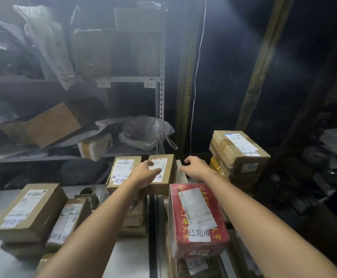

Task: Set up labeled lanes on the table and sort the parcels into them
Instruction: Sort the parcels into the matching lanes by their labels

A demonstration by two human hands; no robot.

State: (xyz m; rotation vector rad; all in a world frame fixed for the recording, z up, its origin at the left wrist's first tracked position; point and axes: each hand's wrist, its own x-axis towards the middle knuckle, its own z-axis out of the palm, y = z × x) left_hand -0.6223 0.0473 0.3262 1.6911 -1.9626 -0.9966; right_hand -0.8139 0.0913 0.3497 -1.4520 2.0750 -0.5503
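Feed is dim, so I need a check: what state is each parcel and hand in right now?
left hand, fingers resting on the small brown box.
small brown box, closed, flat, under the left hand.
right hand, loosely curled beside that box, holding nothing.
red parcel, closed, lying flat on a lower parcel.
taped carton, closed, topping the right stack.
large left box, closed, flat on the table.
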